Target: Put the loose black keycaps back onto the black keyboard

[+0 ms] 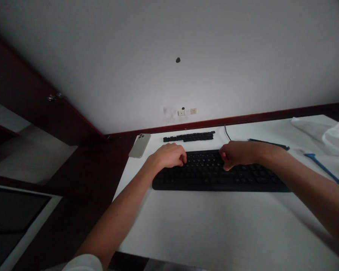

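A black computer keyboard (192, 181) lies on the white table in front of me, its upper part showing a bare-looking area with small lighter spots. Over its upper left part is my left hand (171, 155), closed, fingertips curled down towards the keys. My right hand (237, 153) is closed too, thumb and fingers pinched together above the keyboard's upper middle. Whatever either hand pinches is hidden or too small to name. Behind the keyboard, loose black keycaps (198, 137) are laid out in rows.
A phone (140, 146) lies face down at the table's left edge. On the right are a thin black strip (271, 143), a blue tool (324, 169) and a white plastic bag (313, 130). A dark cable (226, 132) runs behind the keyboard towards the wall sockets (187, 111).
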A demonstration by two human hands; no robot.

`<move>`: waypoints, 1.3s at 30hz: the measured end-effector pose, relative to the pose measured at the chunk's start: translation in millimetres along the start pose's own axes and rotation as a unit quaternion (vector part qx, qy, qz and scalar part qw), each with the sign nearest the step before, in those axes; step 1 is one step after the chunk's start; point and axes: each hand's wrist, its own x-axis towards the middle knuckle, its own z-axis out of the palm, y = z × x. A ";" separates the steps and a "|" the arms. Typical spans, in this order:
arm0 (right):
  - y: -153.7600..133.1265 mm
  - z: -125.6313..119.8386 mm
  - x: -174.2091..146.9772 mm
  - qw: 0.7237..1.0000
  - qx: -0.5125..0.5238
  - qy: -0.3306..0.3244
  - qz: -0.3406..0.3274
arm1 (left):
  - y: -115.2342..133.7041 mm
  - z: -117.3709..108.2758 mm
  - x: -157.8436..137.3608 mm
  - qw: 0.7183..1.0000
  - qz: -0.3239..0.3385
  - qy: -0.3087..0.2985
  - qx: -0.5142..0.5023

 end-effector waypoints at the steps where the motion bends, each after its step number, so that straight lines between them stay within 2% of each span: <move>1: -0.3 -0.8 -0.6 1.000 0.002 -0.001 0.004 | 0.3 0.6 0.2 1.000 0.000 0.002 0.002; 15: -4.9 -3.1 -2.2 1.000 0.007 -0.008 0.013 | 11.7 0.1 -5.0 0.999 -0.015 0.024 0.027; 39: -9.6 -4.6 -6.5 1.000 -0.001 -0.006 0.015 | 14.9 0.3 -4.8 0.998 -0.016 0.006 0.064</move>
